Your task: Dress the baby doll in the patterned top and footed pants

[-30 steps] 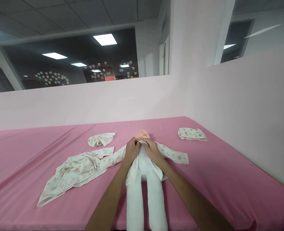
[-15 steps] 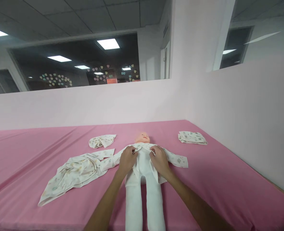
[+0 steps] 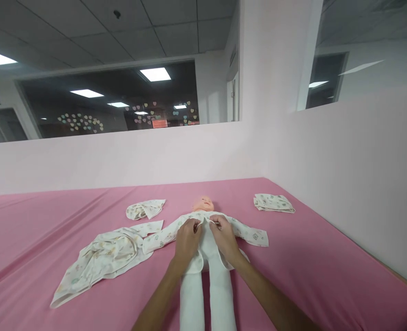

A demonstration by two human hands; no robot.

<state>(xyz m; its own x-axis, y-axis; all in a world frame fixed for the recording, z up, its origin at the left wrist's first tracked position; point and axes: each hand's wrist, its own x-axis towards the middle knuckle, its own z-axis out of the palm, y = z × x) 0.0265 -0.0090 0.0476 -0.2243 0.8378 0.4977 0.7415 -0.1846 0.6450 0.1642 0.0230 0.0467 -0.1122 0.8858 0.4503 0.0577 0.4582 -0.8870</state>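
Note:
A baby doll (image 3: pixel 203 203) lies on its back on the pink sheet, its head away from me and its white legs toward me. It wears a patterned white baby shirt (image 3: pixel 248 233), sleeves spread to both sides and the front parted over the white torso. My left hand (image 3: pixel 188 241) pinches the left front edge of the shirt at chest height. Opposite it, my right hand (image 3: pixel 224 235) pinches the right front edge. The two edges are close together near the neck and apart lower down. My fingertips partly hide the cloth they hold.
Left of the doll lies a crumpled patterned garment (image 3: pixel 103 255), touching or close to the shirt's sleeve. Behind it is a small patterned cloth cap (image 3: pixel 145 209). A folded patterned cloth (image 3: pixel 274 202) rests at the right. The pink sheet (image 3: pixel 310 266) meets white walls behind and right.
Both hands have drawn the shirt's front edges closer together over the chest and slightly down toward the belly. The view has tilted up a little.

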